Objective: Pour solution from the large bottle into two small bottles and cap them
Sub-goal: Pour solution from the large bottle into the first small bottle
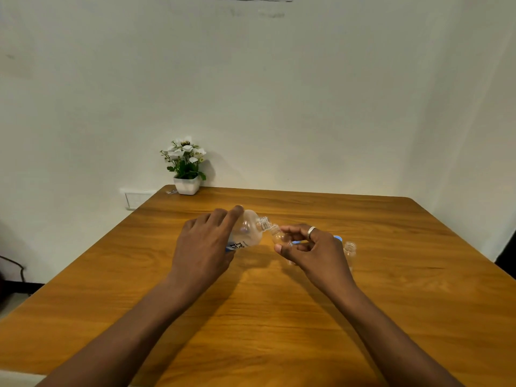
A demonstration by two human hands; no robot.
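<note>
My left hand [205, 247] grips the large clear bottle [250, 233], tilted with its open threaded neck pointing right. My right hand [312, 247], wearing a ring, holds a small clear bottle [277, 236] tilted toward it, mouth right at the large bottle's neck. A second small clear bottle [349, 251] stands upright and uncapped on the wooden table [251, 317], just right of my right hand. A blue cap [337, 238] shows behind my right hand, partly hidden by it.
A white pot of white flowers [186, 169] stands at the table's far left edge against the wall. A wall socket [136, 198] sits left of the table. A dark object shows at the right edge of the view.
</note>
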